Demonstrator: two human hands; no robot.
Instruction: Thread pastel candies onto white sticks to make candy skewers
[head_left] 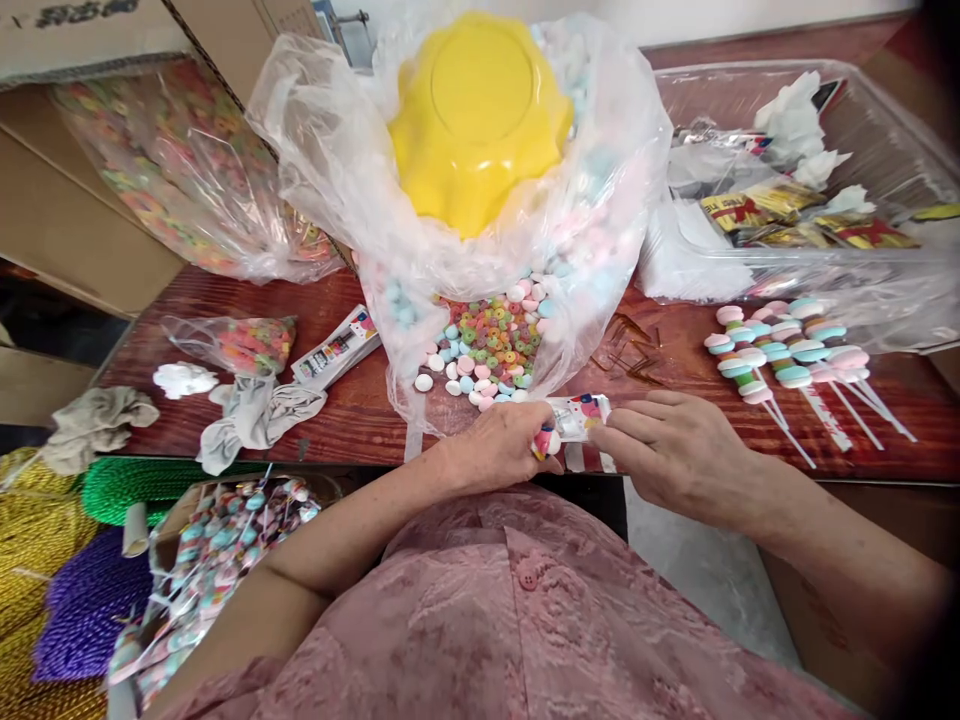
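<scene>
My left hand [499, 445] is closed at the table's front edge, pinching small pink and white candy pieces against one end of a small printed wrapper bag [577, 415]. My right hand [679, 450] grips the other end of that wrapper with fingers pressed together. Just beyond both hands lies a pile of loose round candies [487, 350] spilling out of a big clear plastic bag [337, 170]. A yellow bowl [476, 115] sits upside down on top of that bag.
Finished candy skewers [787, 355] lie on the right of the wooden table [675, 350]. A clear tray [885, 130] of wrappers stands behind them. At left are a small candy bag [244, 342], printed wrappers [337, 348], grey cloths [255, 415], cardboard boxes and coloured cord coils [82, 600].
</scene>
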